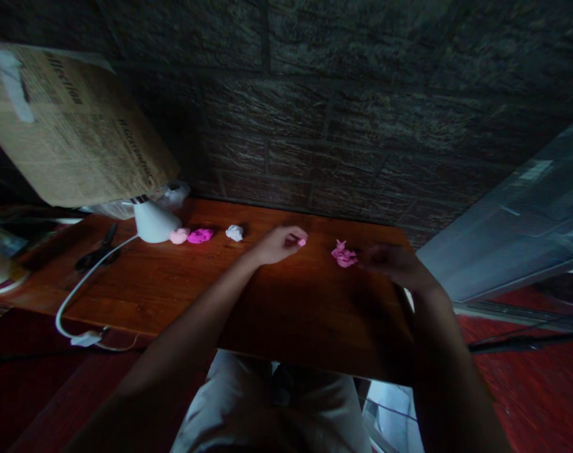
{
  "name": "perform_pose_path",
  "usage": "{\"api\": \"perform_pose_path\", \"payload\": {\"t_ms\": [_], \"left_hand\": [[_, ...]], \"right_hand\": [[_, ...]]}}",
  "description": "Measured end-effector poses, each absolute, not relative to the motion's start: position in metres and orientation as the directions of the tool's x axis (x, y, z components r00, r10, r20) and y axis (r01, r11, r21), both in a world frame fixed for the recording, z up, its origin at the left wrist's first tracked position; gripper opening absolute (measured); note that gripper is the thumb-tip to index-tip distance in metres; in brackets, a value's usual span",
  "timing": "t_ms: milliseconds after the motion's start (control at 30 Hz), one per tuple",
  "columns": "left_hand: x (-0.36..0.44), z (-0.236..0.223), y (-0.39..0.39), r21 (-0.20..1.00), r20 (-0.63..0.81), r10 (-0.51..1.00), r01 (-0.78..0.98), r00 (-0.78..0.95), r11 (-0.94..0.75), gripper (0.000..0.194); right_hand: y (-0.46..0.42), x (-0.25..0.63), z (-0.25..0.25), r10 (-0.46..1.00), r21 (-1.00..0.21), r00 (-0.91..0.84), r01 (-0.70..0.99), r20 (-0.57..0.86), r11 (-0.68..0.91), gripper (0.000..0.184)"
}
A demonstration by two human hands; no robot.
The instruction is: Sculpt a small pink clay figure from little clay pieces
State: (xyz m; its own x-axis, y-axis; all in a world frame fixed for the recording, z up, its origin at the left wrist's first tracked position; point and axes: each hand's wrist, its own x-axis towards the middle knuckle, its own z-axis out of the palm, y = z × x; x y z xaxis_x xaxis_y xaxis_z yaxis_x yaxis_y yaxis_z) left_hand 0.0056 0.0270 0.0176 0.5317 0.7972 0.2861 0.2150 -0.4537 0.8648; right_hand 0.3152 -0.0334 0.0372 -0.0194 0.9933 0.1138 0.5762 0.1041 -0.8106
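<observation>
My left hand (279, 244) is just above the wooden table, its fingers pinched on a small light pink lump (302, 242) that looks like modelling clay. To its right lies a pink lumpy shape (344, 255) with thin points sticking up, clay-like too. My right hand (387, 263) is close beside that shape on its right side. Its fingers are dark and blurred, and whether they touch the shape I cannot tell. Left of my left hand are a white crumpled lump (234, 233), a bright magenta lump (200, 236) and a pale pink ball (179, 236).
A lamp with a white base (156, 221) and newsprint shade (88, 132) stands at the left, its white cable (73, 289) hanging over the front edge. Black scissors (97, 251) lie beside it. A stone wall (295, 119) rises behind the table (286, 308).
</observation>
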Motion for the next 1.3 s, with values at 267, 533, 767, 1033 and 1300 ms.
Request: {"api": "perform_pose_path", "payload": {"t_ms": [267,533,767,1033,1300], "left_hand": [[0.025,0.026,0.01,0.944,0.305,0.758,-0.079,0.576,-0.32,0.024],[0.014,0.028,0.018,0.945,0.265,0.711,-0.03,0.651,-0.325,0.023],[-0.001,0.033,0.019,0.969,0.124,0.682,0.059,0.721,-0.239,0.029],[0.003,0.035,0.027,0.994,0.074,0.629,-0.007,0.774,-0.108,0.04],[0.011,0.014,0.013,0.968,0.238,0.782,-0.072,0.576,-0.241,0.03]], "right_hand": [[-0.046,0.245,0.046,0.991,-0.956,0.011,0.262,0.135,0.128,0.048],[-0.053,0.198,0.016,0.997,-0.974,-0.034,0.215,0.073,0.078,0.045],[-0.05,0.19,0.009,0.992,-0.987,-0.126,0.157,-0.002,0.018,0.053],[-0.049,0.188,0.012,0.947,-0.917,-0.275,-0.309,-0.168,-0.252,0.051],[-0.046,0.188,0.016,0.941,-0.902,-0.213,-0.291,-0.264,-0.319,0.048]]}}
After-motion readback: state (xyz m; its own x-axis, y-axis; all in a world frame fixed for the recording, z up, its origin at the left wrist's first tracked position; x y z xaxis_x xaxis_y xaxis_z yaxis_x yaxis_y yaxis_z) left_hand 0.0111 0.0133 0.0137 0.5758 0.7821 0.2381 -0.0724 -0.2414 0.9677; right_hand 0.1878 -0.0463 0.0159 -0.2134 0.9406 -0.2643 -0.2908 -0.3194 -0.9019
